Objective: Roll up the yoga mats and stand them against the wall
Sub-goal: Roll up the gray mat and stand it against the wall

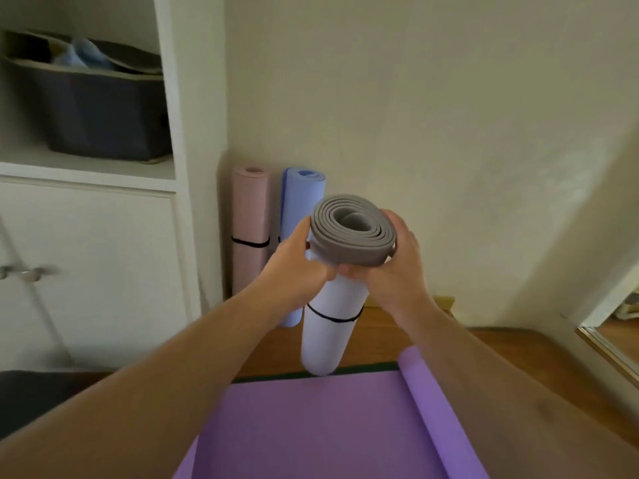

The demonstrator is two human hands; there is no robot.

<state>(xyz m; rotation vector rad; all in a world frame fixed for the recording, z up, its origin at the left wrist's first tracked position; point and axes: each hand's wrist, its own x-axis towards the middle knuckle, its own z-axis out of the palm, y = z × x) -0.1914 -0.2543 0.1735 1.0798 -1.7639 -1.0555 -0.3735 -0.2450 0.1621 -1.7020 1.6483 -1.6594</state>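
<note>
- Rolled pale-lavender foam yoga mat with a grey inner face [328,326]: held roughly upright in front of the wall, its lower end hanging just over the near edge of the flat mat; a thin black elastic band [332,318] circles it below the hands.
- Left hand [297,261]: fingers curled round the roll's upper part, just under the grey spiral end.
- Right hand [397,267]: wrapped round the opposite side of the roll at the same height, fingertips close to the left hand's.
- Rolled dusty-pink yoga mat [249,229] and rolled light-blue yoga mat [299,209]: both upright, side by side, against the cream wall [432,115] beside the white cupboard unit [103,264].
- Purple yoga mat [311,426]: flat on the wooden floor [484,347], right edge curled up.
- Dark fabric storage bin [93,112]: on the cupboard's open shelf.
</note>
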